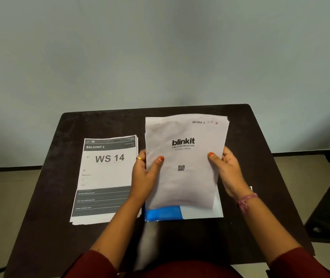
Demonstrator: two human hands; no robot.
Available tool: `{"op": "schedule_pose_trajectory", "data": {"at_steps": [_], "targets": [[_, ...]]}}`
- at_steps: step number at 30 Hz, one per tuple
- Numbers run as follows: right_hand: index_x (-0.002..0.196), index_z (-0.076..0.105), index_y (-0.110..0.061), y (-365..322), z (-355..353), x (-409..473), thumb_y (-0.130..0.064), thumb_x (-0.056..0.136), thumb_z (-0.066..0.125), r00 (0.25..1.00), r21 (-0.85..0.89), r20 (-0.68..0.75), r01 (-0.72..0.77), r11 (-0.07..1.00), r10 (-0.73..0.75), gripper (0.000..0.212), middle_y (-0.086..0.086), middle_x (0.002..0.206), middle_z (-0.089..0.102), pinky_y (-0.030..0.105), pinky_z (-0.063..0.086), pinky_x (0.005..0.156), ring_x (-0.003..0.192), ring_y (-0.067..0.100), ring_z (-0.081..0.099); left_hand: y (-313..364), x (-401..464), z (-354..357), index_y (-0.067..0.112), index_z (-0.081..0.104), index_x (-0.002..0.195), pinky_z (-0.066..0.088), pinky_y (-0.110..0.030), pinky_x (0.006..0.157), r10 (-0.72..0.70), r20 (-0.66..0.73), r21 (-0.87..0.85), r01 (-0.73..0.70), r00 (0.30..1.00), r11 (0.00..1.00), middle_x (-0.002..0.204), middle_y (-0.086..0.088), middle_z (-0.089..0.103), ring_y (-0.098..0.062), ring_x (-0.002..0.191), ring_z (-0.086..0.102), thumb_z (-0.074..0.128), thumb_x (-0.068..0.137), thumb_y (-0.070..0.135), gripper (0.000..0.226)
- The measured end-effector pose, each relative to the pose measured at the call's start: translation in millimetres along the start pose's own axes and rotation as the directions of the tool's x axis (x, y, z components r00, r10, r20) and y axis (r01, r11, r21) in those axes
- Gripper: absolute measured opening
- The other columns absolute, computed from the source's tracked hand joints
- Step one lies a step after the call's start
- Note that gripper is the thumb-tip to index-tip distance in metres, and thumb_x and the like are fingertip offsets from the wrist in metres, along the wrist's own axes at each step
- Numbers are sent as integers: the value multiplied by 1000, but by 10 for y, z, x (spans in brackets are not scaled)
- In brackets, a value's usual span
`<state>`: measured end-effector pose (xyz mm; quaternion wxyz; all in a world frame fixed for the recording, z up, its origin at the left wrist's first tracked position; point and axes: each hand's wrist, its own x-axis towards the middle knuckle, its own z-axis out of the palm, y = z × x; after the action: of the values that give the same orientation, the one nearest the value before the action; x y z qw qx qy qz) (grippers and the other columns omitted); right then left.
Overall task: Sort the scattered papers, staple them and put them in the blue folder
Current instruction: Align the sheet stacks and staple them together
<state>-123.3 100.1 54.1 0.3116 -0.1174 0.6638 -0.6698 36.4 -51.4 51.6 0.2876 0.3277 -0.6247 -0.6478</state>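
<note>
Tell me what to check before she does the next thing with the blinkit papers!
1. Both hands hold the blinkit papers: ok. The left hand and right hand grip opposite side edges, thumbs on the front.
2. Sheet edges lined up: not ok. Corners at the top right show sheets slightly offset.
3. Papers stapled: cannot tell. No staple shows, and no stapler is in view.
4. Blue folder within reach: ok. It lies on the dark table right under the held papers.
5. Folder open to take them: cannot tell. The papers hide most of it.
6. WS 14 stack out of the way: ok. It lies flat to the left.
</note>
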Motion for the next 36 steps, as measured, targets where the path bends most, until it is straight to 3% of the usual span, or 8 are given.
{"op": "schedule_pose_trajectory", "data": {"at_steps": [7, 13, 16, 19, 23, 28, 33, 36], "targets": [[116, 52, -18, -249, 53, 85, -4, 96, 50, 977, 16, -66, 205, 979, -204, 25, -5, 104, 64, 16, 52, 71, 87, -2, 66, 203, 148, 111, 32, 51, 110, 54, -19, 81, 111, 15, -26, -111, 994, 993, 111, 12, 62, 0, 101, 63, 60, 91, 12, 29], [116, 47, -30, -41, 51, 72, -11, 95, 53, 976, -44, -34, 212, 976, -213, 29, -5, 112, 61, 20, 54, 76, 97, -1, 64, 77, 139, 102, 35, 48, 108, 52, -15, 79, 46, -11, -44, -47, 999, 998, 112, 18, 58, 5, 101, 59, 68, 85, 13, 38], [119, 45, -26, 18, 54, 90, -12, 95, 52, 975, -43, -40, 217, 975, -218, 29, -2, 116, 60, 20, 54, 79, 100, 3, 63, 35, 128, 111, 33, 47, 110, 51, -12, 79, 34, -10, -54, -35, 999, 998, 113, 18, 57, 1, 103, 58, 69, 85, 14, 38], [132, 38, -22, 76, 87, 101, -19, 94, 54, 977, -81, -13, 213, 974, -215, 41, 0, 125, 56, 27, 53, 88, 111, 12, 59, -2, 100, 157, 30, 45, 115, 50, -7, 69, 3, -19, -21, -3, 1000, 1000, 108, 19, 56, 1, 97, 58, 66, 87, 18, 36], [134, 35, -18, 128, 42, 132, -20, 96, 50, 980, -88, -34, 192, 977, -196, 41, -3, 121, 56, 22, 54, 82, 107, 9, 59, -103, 120, 117, 27, 48, 115, 51, -10, 68, -7, -53, -35, 5, 999, 999, 108, 16, 58, -3, 97, 59, 61, 91, 21, 29], [144, 28, -16, 301, 24, 143, -27, 99, 44, 994, -185, 46, 106, 977, -99, 49, 3, 138, 48, 37, 41, 107, 125, 17, 49, -216, 128, 125, 26, 50, 116, 56, -18, 73, -85, -37, -58, 83, 996, 995, 108, 11, 61, -9, 100, 61, 58, 93, 24, 25], [126, 44, -19, 208, -7, 208, -18, 101, 42, 993, -146, 6, 121, 982, -122, 26, -7, 117, 58, 24, 53, 91, 107, 3, 59, -191, 199, 163, 19, 52, 120, 54, -14, 70, -111, -68, -102, 104, 991, 989, 107, 8, 62, -8, 96, 62, 58, 93, 23, 27], [119, 50, -21, 58, -63, 255, -13, 100, 45, 993, -98, 22, 122, 988, -120, 22, -8, 113, 62, 18, 52, 83, 100, 1, 63, -164, 313, 117, 15, 59, 117, 55, -22, 83, -115, -34, -138, 110, 993, 984, 110, 2, 68, -13, 98, 66, 63, 90, 18, 28]]}}
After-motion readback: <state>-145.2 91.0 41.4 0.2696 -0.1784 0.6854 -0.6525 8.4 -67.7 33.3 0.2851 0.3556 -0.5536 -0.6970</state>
